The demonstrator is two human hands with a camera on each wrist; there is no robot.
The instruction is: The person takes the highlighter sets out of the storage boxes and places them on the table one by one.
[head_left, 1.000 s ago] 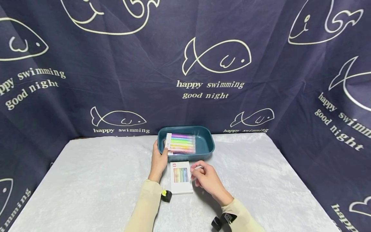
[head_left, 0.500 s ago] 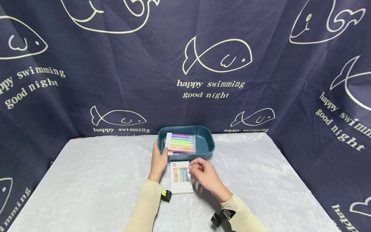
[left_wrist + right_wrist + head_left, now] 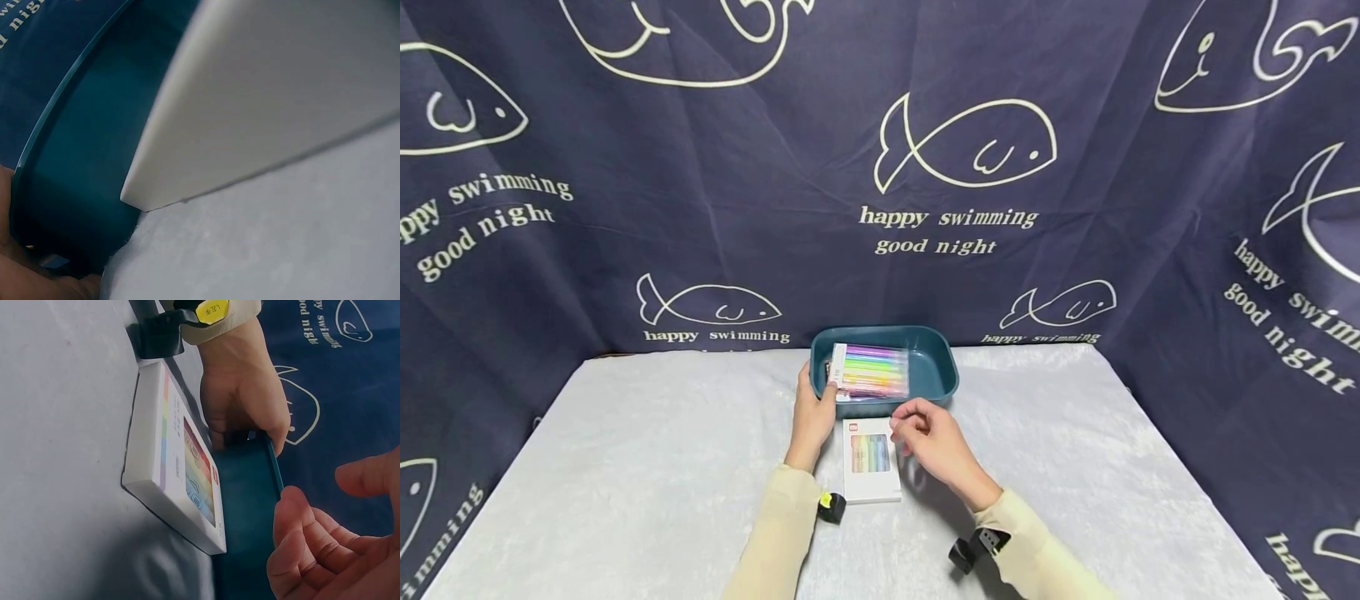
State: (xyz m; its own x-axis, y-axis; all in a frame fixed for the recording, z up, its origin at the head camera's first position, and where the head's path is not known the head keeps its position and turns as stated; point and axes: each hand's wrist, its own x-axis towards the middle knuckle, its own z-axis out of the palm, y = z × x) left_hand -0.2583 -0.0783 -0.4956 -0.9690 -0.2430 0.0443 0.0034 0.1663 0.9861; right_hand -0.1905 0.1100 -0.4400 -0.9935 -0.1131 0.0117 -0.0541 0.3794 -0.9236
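My left hand [image 3: 813,417] grips the left end of a dark teal plastic bin [image 3: 936,367], its thumb over the near rim. A clear packet of rainbow-coloured pens [image 3: 872,371] lies in the bin, tilted on other things mostly hidden beneath it. Against the bin's near side stands a white box [image 3: 872,487], lying flat, with a window that shows pastel-coloured sticks. My right hand [image 3: 936,446] hovers by the box's far right corner, fingers loosely curled. In the right wrist view, the thumb [image 3: 365,476] stands apart from the fingers, and nothing is between them.
A pale grey cloth covers the table [image 3: 662,467]. Behind the bin and along both sides hangs a dark blue curtain [image 3: 820,167] printed with white fish and lettering. Black wrist cameras [image 3: 830,507] sit on both sleeves.
My right hand has shifted slightly away from me, towards the bin's near rim. The left hand, the bin and the white box stay where they were.
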